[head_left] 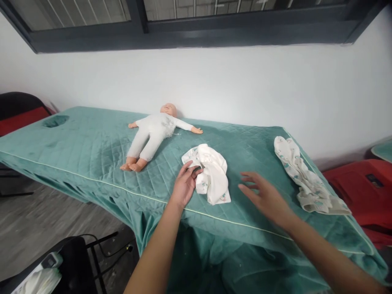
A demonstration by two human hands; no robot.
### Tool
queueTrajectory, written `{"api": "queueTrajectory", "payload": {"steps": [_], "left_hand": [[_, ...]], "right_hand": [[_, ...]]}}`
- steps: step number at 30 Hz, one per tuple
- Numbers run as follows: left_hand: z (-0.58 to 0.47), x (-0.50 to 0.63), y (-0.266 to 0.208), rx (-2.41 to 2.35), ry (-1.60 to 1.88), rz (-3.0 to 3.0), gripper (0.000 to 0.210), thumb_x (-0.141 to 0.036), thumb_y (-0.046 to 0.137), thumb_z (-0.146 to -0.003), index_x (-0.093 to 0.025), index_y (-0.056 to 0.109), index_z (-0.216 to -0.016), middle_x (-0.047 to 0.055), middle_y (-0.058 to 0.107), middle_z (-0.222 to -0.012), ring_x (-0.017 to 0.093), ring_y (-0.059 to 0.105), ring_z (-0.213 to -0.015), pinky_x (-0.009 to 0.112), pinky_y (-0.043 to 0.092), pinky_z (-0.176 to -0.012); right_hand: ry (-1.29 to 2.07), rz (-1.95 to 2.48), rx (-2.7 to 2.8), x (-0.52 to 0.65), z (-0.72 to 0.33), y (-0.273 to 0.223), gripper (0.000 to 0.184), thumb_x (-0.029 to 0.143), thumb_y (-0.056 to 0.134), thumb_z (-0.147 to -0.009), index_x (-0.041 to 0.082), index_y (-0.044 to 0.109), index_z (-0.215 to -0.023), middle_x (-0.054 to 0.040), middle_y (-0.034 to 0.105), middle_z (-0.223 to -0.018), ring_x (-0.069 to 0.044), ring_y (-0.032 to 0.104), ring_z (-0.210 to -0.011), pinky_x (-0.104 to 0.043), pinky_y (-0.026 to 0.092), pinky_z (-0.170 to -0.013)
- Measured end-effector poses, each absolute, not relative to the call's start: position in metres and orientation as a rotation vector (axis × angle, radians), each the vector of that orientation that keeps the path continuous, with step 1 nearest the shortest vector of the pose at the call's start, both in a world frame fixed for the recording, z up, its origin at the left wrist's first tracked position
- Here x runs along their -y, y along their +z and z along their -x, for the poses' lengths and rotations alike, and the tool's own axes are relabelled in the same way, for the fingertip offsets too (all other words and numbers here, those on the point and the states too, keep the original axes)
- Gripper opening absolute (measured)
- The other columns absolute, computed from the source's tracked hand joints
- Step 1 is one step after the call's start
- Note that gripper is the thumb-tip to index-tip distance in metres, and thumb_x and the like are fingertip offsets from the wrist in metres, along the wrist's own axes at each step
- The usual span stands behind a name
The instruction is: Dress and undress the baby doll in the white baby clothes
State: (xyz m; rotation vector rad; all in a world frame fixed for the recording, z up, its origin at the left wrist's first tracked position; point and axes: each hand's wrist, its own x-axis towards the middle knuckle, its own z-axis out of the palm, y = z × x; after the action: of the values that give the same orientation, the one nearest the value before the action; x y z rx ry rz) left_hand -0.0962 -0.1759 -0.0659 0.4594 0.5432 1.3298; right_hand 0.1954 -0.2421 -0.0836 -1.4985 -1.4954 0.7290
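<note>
A crumpled white baby garment (216, 171) with a small green print lies bunched near the front of the green-covered bed (101, 151). My left hand (185, 183) rests at its left edge, fingers apart and touching the cloth. To the right of the garment, my right hand (265, 198) hovers over the bed with its fingers spread and nothing in them. Behind and to the left, a baby doll (154, 130) with a white cloth body lies on its back, arms out. White printed baby pants (301, 175) are laid along the bed's right side.
A white wall (214, 85) with a dark-framed window (196, 34) rises behind the bed. Black chairs stand at the far left (21, 104) and lower left (73, 261), the nearer one holding a plastic packet (43, 279). At the right is a red plastic object (364, 192).
</note>
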Motion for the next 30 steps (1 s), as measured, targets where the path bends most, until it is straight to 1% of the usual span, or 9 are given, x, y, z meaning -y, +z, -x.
{"api": "queueTrajectory", "payload": {"steps": [2, 5, 10, 13, 17, 21, 24, 27, 30], "left_hand": [[0.095, 0.178, -0.063, -0.561, 1.316, -0.455, 0.036, -0.015, 0.075, -0.075, -0.017, 0.064, -0.109, 0.004, 0.073, -0.091, 0.019, 0.072, -0.085, 0.031, 0.052, -0.082], [0.097, 0.179, -0.063, -0.576, 1.295, -0.438, 0.037, -0.014, 0.073, -0.077, -0.016, 0.063, -0.112, 0.004, 0.071, -0.087, 0.02, 0.072, -0.087, 0.032, 0.052, -0.082], [0.101, 0.173, -0.075, -0.509, 1.279, -0.403, 0.039, -0.016, 0.07, -0.081, -0.016, 0.062, -0.119, 0.006, 0.072, -0.09, 0.022, 0.07, -0.098, 0.036, 0.05, -0.091], [0.104, 0.17, -0.082, -0.468, 1.263, -0.403, 0.04, -0.017, 0.067, -0.083, -0.018, 0.061, -0.122, 0.007, 0.072, -0.098, 0.023, 0.068, -0.106, 0.038, 0.05, -0.095], [0.107, 0.168, -0.086, -0.45, 1.236, -0.416, 0.04, -0.019, 0.064, -0.086, -0.023, 0.062, -0.125, 0.007, 0.069, -0.117, 0.023, 0.064, -0.113, 0.036, 0.05, -0.094], [0.108, 0.168, -0.086, -0.415, 1.208, -0.428, 0.037, -0.02, 0.061, -0.089, -0.025, 0.063, -0.125, 0.006, 0.06, -0.135, 0.022, 0.061, -0.118, 0.033, 0.051, -0.09], [0.109, 0.168, -0.085, -0.394, 1.207, -0.418, 0.037, -0.02, 0.06, -0.089, -0.027, 0.062, -0.126, 0.005, 0.058, -0.138, 0.022, 0.059, -0.121, 0.034, 0.051, -0.092], [0.11, 0.169, -0.084, -0.393, 1.218, -0.386, 0.04, -0.021, 0.062, -0.087, -0.028, 0.06, -0.127, 0.005, 0.062, -0.132, 0.023, 0.059, -0.121, 0.036, 0.05, -0.093], [0.11, 0.169, -0.083, -0.399, 1.227, -0.369, 0.043, -0.019, 0.066, -0.085, -0.028, 0.059, -0.127, 0.003, 0.069, -0.114, 0.024, 0.062, -0.118, 0.038, 0.049, -0.095]], "right_hand": [[0.844, 1.447, 1.43, 0.22, -0.147, -0.086, 0.047, 0.049, 0.073, -0.073, 0.03, 0.061, -0.113, -0.0068, 0.068, -0.114, -0.031, 0.063, -0.107, -0.048, 0.051, -0.092], [0.953, 1.44, 1.239, 0.184, -0.102, -0.08, 0.042, 0.046, 0.073, -0.073, 0.025, 0.06, -0.107, -0.0059, 0.069, -0.107, -0.026, 0.064, -0.103, -0.043, 0.051, -0.091], [1.163, 1.419, 0.996, 0.159, -0.083, -0.054, 0.045, 0.039, 0.079, -0.064, 0.022, 0.059, -0.1, -0.0037, 0.069, -0.097, -0.022, 0.064, -0.09, -0.033, 0.051, -0.076], [1.328, 1.334, 0.951, 0.165, -0.088, -0.034, 0.037, 0.036, 0.079, -0.062, 0.019, 0.062, -0.09, -0.0014, 0.069, -0.088, -0.018, 0.062, -0.078, -0.028, 0.049, -0.068], [1.279, 1.377, 0.914, 0.171, -0.107, -0.014, 0.029, 0.028, 0.078, -0.059, 0.02, 0.062, -0.082, 0.0022, 0.065, -0.075, -0.013, 0.057, -0.067, -0.024, 0.044, -0.059], [1.272, 1.308, 0.95, 0.165, -0.137, 0.001, 0.021, 0.027, 0.074, -0.064, 0.022, 0.06, -0.079, 0.0001, 0.065, -0.075, -0.017, 0.059, -0.067, -0.027, 0.047, -0.059], [1.359, 1.143, 0.96, 0.157, -0.162, 0.004, 0.018, 0.028, 0.071, -0.07, 0.024, 0.055, -0.072, 0.0016, 0.06, -0.07, -0.016, 0.058, -0.063, -0.029, 0.049, -0.059], [1.34, 1.072, 0.892, 0.15, -0.182, -0.009, 0.017, 0.027, 0.071, -0.074, 0.025, 0.055, -0.076, 0.0034, 0.06, -0.075, -0.012, 0.056, -0.063, -0.026, 0.049, -0.059], [1.272, 1.205, 0.971, 0.151, -0.182, -0.037, 0.014, 0.034, 0.069, -0.079, 0.025, 0.061, -0.086, -0.0022, 0.068, -0.093, -0.016, 0.064, -0.078, -0.029, 0.053, -0.065]]}}
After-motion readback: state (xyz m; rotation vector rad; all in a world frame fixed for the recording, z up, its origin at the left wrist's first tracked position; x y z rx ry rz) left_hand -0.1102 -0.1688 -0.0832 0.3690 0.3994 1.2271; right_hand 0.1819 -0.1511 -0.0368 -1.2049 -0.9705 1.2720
